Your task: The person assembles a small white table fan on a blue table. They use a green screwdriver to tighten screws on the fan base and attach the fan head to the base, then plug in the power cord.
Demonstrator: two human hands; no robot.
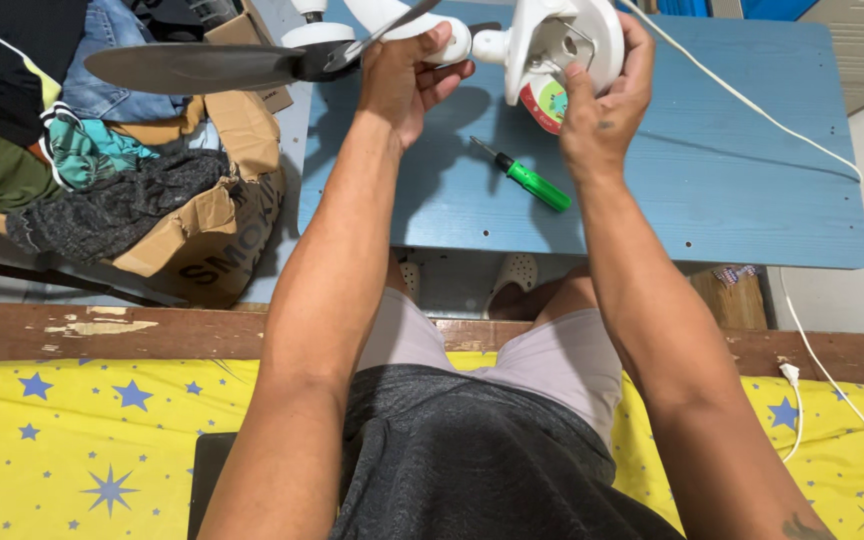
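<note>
A white fan motor housing (552, 50) is gripped by the right hand (602, 105) at two o'clock, its shaft running leftward into the left hand's (407, 80) closed fingers.

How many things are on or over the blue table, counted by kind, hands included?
Hands: 2, the left hand and the right hand
White fan parts held: 1, the fan body
Dark fan blades: 1
Green-handled screwdrivers: 1
White cords: 1
Total: 6

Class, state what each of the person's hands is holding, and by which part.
Both hold a white fan. The left hand grips its neck behind the dark blades; the right hand grips the round base.
</note>
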